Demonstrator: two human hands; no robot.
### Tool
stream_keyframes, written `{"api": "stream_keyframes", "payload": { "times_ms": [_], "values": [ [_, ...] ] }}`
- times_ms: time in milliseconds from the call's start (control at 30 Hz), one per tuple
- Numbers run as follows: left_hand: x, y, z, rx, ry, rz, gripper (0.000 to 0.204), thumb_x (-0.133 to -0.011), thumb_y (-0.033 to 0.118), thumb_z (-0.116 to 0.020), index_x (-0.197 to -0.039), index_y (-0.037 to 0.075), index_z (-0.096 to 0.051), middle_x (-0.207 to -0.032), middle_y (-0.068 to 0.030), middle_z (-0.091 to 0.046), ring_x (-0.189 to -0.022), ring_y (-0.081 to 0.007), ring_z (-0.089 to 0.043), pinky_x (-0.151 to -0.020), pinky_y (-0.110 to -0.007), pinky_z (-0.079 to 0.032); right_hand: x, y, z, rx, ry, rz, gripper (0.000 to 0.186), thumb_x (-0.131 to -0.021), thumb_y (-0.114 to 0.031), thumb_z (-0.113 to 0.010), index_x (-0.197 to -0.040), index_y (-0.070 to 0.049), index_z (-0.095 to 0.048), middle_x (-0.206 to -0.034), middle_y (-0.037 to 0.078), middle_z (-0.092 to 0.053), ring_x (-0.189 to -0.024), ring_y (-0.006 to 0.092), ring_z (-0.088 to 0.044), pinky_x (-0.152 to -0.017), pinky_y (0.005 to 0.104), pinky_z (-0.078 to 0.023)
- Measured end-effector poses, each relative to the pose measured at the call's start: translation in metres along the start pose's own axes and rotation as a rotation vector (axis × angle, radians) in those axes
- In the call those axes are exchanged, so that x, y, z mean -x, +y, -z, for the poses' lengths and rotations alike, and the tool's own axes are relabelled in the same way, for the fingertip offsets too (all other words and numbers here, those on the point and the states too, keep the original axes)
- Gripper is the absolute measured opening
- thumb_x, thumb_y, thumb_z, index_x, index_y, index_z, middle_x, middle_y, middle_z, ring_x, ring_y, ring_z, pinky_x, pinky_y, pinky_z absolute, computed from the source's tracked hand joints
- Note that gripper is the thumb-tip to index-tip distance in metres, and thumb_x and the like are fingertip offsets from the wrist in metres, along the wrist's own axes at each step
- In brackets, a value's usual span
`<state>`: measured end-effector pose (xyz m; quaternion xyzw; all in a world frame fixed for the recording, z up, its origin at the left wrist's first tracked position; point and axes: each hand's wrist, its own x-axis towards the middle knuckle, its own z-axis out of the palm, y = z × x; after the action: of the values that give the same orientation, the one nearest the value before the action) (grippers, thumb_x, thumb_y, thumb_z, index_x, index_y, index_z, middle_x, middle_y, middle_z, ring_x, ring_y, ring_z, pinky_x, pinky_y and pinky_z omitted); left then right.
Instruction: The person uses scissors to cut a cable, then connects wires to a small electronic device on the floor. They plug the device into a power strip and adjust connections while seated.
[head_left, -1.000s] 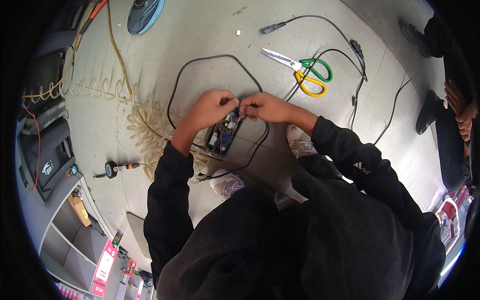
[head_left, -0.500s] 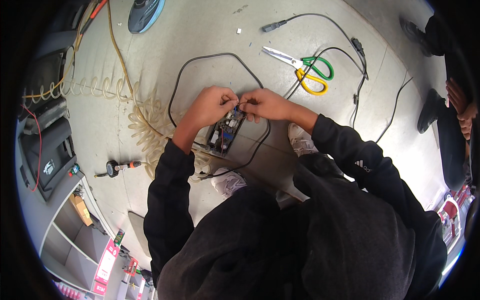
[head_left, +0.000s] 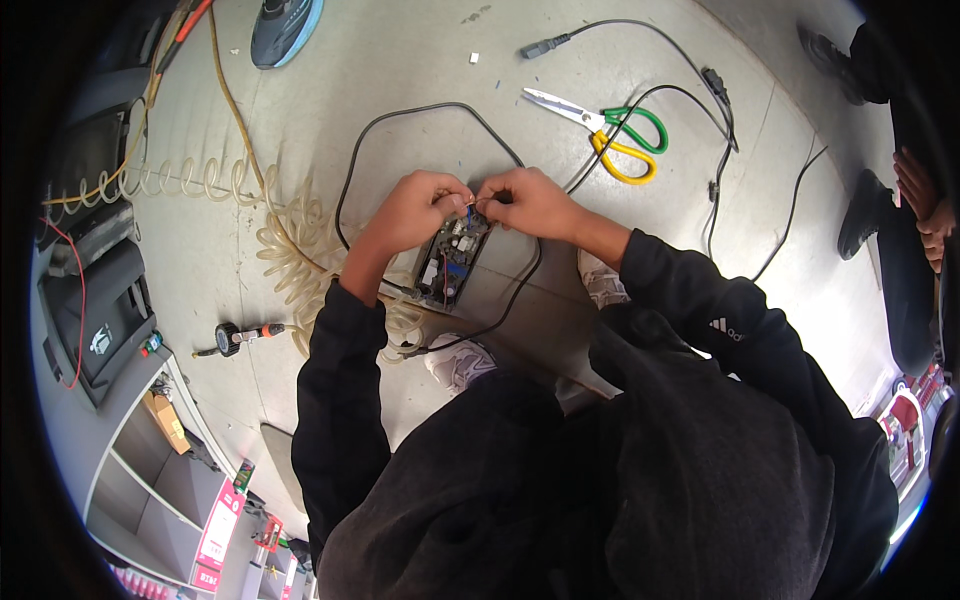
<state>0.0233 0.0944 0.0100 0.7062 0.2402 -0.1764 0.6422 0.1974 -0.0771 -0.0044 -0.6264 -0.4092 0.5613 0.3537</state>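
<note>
An open, dark rectangular power adapter or similar unit (head_left: 437, 290) lies on the floor in front of me, its circuit board and small parts exposed. Over its far end, my left hand (head_left: 420, 208) is closed in a pinch on a thin wire. Close beside it, my right hand (head_left: 535, 205) also pinches a thin wire, its fingertips nearly meeting the left ones. A short blue wire (head_left: 470, 213) shows between them, rising from the board. The wire ends are mostly hidden by my fingers. A black cable (head_left: 350, 165) loops around the unit and both hands.
Scissors with green and yellow handles (head_left: 628, 160) lie at the far right, partly under black power cords (head_left: 690, 90). Coiled clear air hose (head_left: 290, 235) lies left, near a gauge (head_left: 228, 338). Another person's shoe (head_left: 285, 35) is at the far edge; someone sits at right (head_left: 920, 195).
My fingertips have shifted slightly away from me, and the blue wire between them shows more clearly. Both hands keep their pinch. The whole view has moved a little.
</note>
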Motion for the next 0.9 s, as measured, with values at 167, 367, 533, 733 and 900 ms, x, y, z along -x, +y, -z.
{"api": "stream_keyframes", "payload": {
  "times_ms": [167, 367, 533, 733, 900],
  "values": [
    [-0.002, 0.004, 0.002, 0.091, -0.028, 0.016, 0.015, -0.103, 0.003, -0.065, -0.112, -0.007, -0.073, -0.098, -0.007, -0.076, -0.093, -0.0117, -0.07, -0.085, -0.028, -0.056, 0.0, 0.005, -0.001, -0.013, 0.04, 0.0, 0.02, -0.093, -0.019, -0.071, -0.1, -0.003, -0.08, -0.086, 0.01, -0.078, -0.074, 0.021, -0.074, -0.072, 0.0344, -0.058],
    [0.002, 0.009, -0.002, 0.042, 0.048, -0.03, 0.013, -0.096, 0.005, -0.073, -0.104, -0.005, -0.076, -0.087, -0.0088, -0.077, -0.08, -0.0108, -0.07, -0.072, -0.03, -0.056, -0.001, 0.003, -0.002, -0.021, 0.029, -0.033, 0.02, -0.091, -0.021, -0.072, -0.099, -0.005, -0.082, -0.084, 0.011, -0.079, -0.075, 0.0223, -0.077, -0.074, 0.0353, -0.059],
    [0.003, 0.018, -0.001, -0.037, 0.029, 0.024, 0.011, -0.1, 0.0, -0.069, -0.11, -0.006, -0.073, -0.092, -0.0053, -0.075, -0.086, -0.0095, -0.069, -0.079, -0.027, -0.055, -0.001, 0.004, -0.004, -0.092, 0.034, -0.031, 0.02, -0.092, -0.019, -0.072, -0.099, -0.003, -0.082, -0.082, 0.009, -0.08, -0.073, 0.0179, -0.077, -0.071, 0.0327, -0.059],
    [0.007, 0.018, -0.003, -0.031, 0.102, 0.012, 0.009, -0.101, -0.004, -0.067, -0.108, -0.007, -0.072, -0.093, -0.0065, -0.076, -0.089, -0.011, -0.07, -0.082, -0.028, -0.055, -0.002, 0.0, -0.009, -0.191, 0.01, -0.07, 0.02, -0.096, -0.019, -0.072, -0.1, -0.001, -0.082, -0.079, 0.007, -0.078, -0.068, 0.0126, -0.073, -0.066, 0.0291, -0.058],
    [0.006, 0.015, -0.004, -0.013, 0.112, 0.012, 0.008, -0.101, -0.004, -0.068, -0.107, -0.006, -0.072, -0.093, -0.006, -0.075, -0.088, -0.0097, -0.069, -0.08, -0.027, -0.054, -0.005, 0.006, -0.014, -0.324, 0.018, -0.096, 0.019, -0.097, -0.016, -0.074, -0.1, 0.001, -0.082, -0.077, 0.006, -0.076, -0.064, 0.0103, -0.068, -0.062, 0.0274, -0.056]
  ]
}}
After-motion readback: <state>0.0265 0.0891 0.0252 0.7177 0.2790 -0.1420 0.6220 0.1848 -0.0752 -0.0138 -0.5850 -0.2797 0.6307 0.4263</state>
